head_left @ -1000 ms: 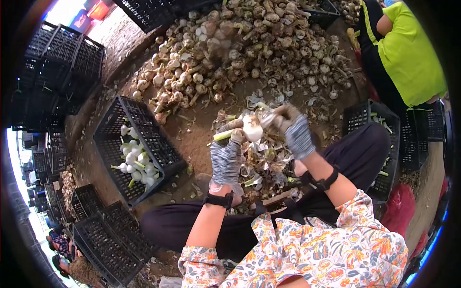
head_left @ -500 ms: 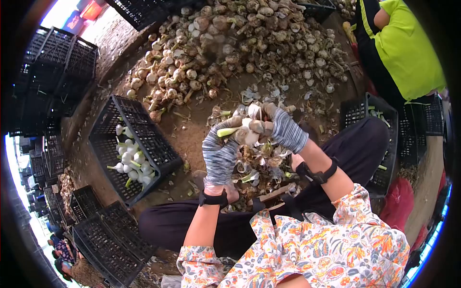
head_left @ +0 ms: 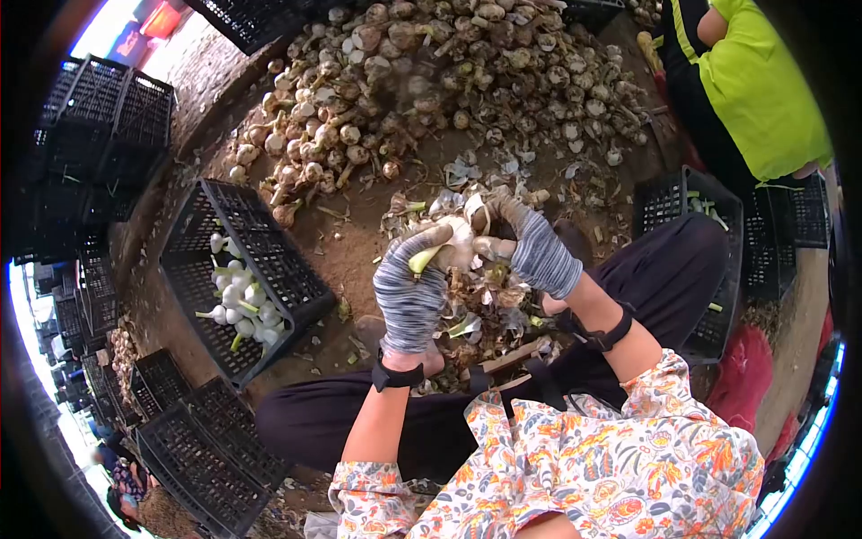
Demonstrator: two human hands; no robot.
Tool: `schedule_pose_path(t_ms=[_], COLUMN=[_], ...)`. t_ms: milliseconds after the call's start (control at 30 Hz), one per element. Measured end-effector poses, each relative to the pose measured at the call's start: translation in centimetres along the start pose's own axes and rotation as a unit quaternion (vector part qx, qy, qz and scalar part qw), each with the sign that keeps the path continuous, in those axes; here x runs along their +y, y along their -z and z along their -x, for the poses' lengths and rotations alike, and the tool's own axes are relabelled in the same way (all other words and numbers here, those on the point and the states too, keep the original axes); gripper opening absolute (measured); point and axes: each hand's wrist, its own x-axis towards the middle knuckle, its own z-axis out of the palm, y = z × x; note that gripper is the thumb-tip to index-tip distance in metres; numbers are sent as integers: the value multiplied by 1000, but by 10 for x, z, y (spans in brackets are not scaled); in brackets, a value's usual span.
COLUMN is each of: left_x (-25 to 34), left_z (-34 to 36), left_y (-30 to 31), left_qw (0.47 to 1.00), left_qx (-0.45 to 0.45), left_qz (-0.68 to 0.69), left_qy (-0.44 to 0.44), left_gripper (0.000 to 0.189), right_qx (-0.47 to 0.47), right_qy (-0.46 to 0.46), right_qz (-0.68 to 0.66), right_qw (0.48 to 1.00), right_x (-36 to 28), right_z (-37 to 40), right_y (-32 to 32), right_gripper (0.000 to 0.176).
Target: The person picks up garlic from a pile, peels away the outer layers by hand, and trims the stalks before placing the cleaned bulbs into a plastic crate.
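Note:
Both my hands wear grey striped gloves and meet over the ground in front of me. In my left hand (head_left: 415,278) is a garlic bulb (head_left: 461,241), its green stem (head_left: 422,259) sticking out past the thumb toward me. My right hand (head_left: 521,235) pinches a piece of pale garlic skin (head_left: 476,208) at the bulb's upper right side. Below the hands lies a litter of peeled garlic skins and stem bits (head_left: 485,301). The far side of the bulb is hidden by my fingers.
A big heap of unpeeled garlic (head_left: 431,81) lies ahead. To the left, a black crate (head_left: 278,260) holds several white peeled bulbs (head_left: 241,292). Another crate (head_left: 660,202) stands by my right knee. A person in a lime shirt (head_left: 763,90) sits at upper right. Crates (head_left: 108,135) are stacked far left.
My right hand has shifted slightly right, drawing the skin away from the bulb. The stem in my left hand has tilted from sideways to pointing down toward me.

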Motion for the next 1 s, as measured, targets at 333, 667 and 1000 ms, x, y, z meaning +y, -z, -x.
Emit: schedule_pose_path(t_ms=[333,667,1000], left_x=[1,-18,-19], left_z=[-3,5,9], left_y=[5,0,-2], left_qw=[976,953,971], left_qx=[-10,-137,-114], left_qz=[155,119,72], left_qy=[153,244,199], left_gripper=[19,66,75], right_qx=[29,-13,-48], right_qy=[-107,-152,-100], right_qz=[-167,-208,-12], right_qw=[980,966,994], right_x=[11,18,-15], right_z=[-1,8,-11], right_y=[3,-18,-15], right_gripper=[36,29,37])
